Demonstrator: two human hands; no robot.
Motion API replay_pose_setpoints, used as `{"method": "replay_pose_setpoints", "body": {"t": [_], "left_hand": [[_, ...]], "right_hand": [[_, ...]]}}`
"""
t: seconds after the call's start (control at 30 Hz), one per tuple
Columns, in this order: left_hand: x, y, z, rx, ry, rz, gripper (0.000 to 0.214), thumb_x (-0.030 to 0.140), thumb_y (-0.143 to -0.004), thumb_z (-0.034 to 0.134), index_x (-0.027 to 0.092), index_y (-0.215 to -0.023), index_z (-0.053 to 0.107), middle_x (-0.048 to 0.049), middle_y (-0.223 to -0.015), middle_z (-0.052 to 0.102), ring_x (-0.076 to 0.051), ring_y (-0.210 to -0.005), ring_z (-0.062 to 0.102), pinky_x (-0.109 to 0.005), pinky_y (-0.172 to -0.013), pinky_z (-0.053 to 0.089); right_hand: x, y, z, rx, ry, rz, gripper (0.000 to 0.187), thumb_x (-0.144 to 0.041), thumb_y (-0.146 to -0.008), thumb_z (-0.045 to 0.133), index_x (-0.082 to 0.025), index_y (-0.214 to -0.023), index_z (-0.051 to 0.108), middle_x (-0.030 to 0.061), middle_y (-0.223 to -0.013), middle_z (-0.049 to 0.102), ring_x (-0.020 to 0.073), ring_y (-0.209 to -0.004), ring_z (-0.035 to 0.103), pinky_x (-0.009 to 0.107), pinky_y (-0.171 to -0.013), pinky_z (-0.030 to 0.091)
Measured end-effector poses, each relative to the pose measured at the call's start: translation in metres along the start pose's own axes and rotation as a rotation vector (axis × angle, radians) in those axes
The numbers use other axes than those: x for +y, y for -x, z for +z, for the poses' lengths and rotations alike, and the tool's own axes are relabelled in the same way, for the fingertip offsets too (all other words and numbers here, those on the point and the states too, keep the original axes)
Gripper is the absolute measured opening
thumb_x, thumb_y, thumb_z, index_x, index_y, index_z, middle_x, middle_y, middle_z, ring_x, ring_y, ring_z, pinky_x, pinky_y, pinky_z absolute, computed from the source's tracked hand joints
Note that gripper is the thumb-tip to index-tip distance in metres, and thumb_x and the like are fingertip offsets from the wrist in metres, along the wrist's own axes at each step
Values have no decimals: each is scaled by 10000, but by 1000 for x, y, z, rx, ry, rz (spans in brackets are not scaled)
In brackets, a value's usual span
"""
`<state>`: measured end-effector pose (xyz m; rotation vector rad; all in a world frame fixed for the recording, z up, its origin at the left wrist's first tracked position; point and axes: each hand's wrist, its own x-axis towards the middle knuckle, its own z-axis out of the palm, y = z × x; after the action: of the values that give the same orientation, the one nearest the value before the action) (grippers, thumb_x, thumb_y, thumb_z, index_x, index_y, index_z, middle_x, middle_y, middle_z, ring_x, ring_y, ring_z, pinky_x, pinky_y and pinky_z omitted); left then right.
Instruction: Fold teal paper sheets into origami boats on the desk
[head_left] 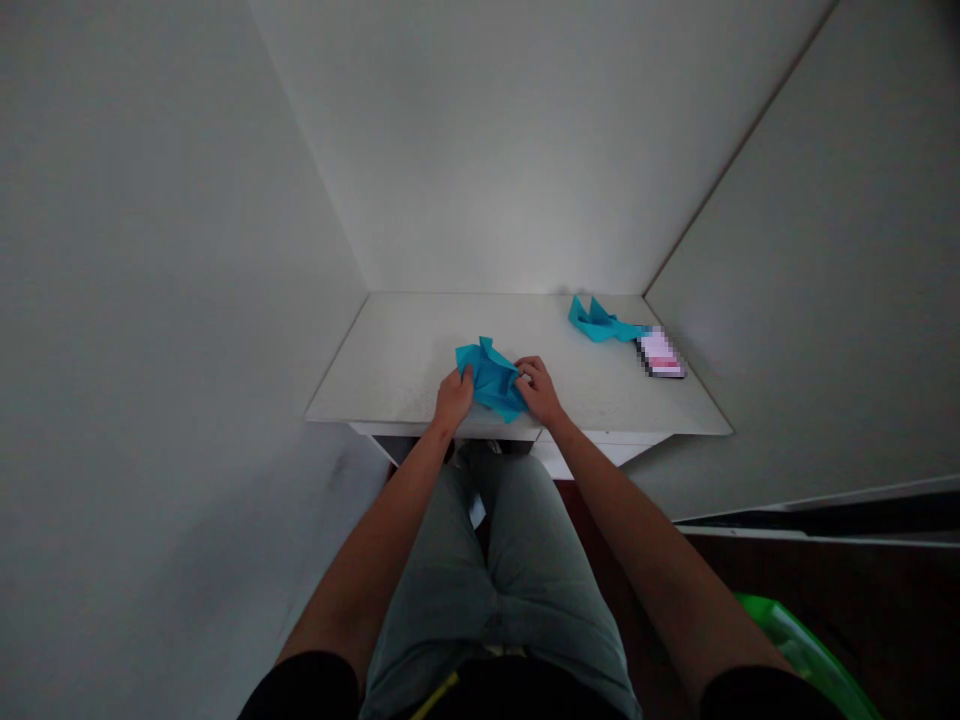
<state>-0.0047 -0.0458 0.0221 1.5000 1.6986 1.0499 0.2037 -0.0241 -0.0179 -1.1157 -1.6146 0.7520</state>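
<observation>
Between my hands, just above the near part of the white table, is a partly folded sheet of blue paper (pixel 491 378) with raised flaps and creases. My left hand (pixel 454 396) grips its left edge, thumb on top and the fingers hidden beneath. At the opposite edge, my right hand (pixel 535 388) has its fingers bent and pinched on the paper. A second piece, a folded blue paper figure (pixel 600 322) with pointed ends, lies toward the back right of the table.
The white table (pixel 390 345) is set between walls on the left, back and right. A phone (pixel 660 352) with a blurred screen lies near its right edge, touching the folded figure's tip. Something green (pixel 806 650) sits low at the right, near the floor.
</observation>
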Motion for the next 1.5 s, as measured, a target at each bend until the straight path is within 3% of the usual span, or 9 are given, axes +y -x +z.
{"method": "replay_pose_setpoints", "body": {"t": [0.3, 0.5, 0.9, 0.97, 1.07, 1.13, 1.2, 1.37, 1.5], "left_hand": [[-20, -15, -29, 27, 124, -152, 384, 480, -1006, 563, 180, -794, 675, -66, -753, 722, -263, -817, 719, -362, -759, 603], [-27, -22, -51, 41, 248, -245, 384, 499, -1037, 588, 146, -927, 687, -72, -773, 719, -215, -687, 715, -312, -593, 608], [-41, -55, -124, -65, -158, -152, 311, 419, -959, 691, 185, -754, 683, -31, -653, 669, -226, -621, 670, -297, -588, 517], [-38, -61, -140, -71, -295, -114, 267, 402, -929, 722, 188, -773, 691, -51, -730, 695, -248, -709, 701, -317, -680, 536], [-26, -60, -149, 80, -551, 2, 231, 338, -885, 754, 171, -1043, 728, -145, -1101, 742, -333, -1073, 708, -402, -930, 544], [-17, -49, -136, 183, -658, 107, 412, 329, -920, 703, 161, -1295, 672, -216, -1387, 641, -391, -1303, 601, -496, -1080, 483], [-10, -32, -107, 126, -661, 202, 476, 385, -991, 611, 155, -1408, 624, -241, -1470, 579, -420, -1368, 544, -555, -1155, 421], [-11, 9, -15, -4, -468, 274, 587, 547, -1025, 548, 189, -1487, 607, -238, -1550, 575, -445, -1477, 460, -617, -1267, 262], [-18, 12, 11, -91, -447, 261, 562, 545, -1026, 545, 165, -1429, 639, -235, -1603, 549, -433, -1585, 355, -619, -1312, 167]], "right_hand": [[9, -5, -6, 72, -169, 131, 173, -399, -795, 542, -253, -703, 522, 75, -1049, 655, 257, -968, 617, 364, -748, 543], [14, -5, -9, 82, -179, 110, 209, -431, -849, 505, -252, -743, 489, 61, -994, 634, 230, -876, 628, 363, -736, 563], [16, -4, -9, 125, -151, 218, 235, -513, -870, 491, -282, -837, 467, 6, -810, 550, 218, -746, 544, 331, -661, 487], [16, -5, -10, 138, -105, 176, 250, -517, -881, 485, -276, -819, 483, 18, -840, 574, 224, -792, 555, 346, -718, 502], [17, -6, -9, 140, -71, 146, 245, -505, -883, 496, -272, -808, 494, 22, -834, 587, 231, -825, 560, 358, -761, 508], [17, -7, -8, 127, -72, 144, 218, -482, -868, 518, -272, -811, 499, 15, -814, 576, 231, -818, 554, 359, -757, 506], [15, -7, -6, 111, -72, 126, 203, -462, -839, 561, -272, -816, 493, 13, -834, 571, 227, -821, 548, 358, -755, 503], [8, -5, -4, 194, -93, 140, 276, -436, -785, 672, -282, -889, 468, -1, -865, 554, 212, -795, 520, 343, -722, 494], [4, -4, -5, 272, -89, 137, 286, -479, -841, 644, -280, -971, 484, 9, -905, 572, 220, -834, 549, 367, -783, 519]]}}
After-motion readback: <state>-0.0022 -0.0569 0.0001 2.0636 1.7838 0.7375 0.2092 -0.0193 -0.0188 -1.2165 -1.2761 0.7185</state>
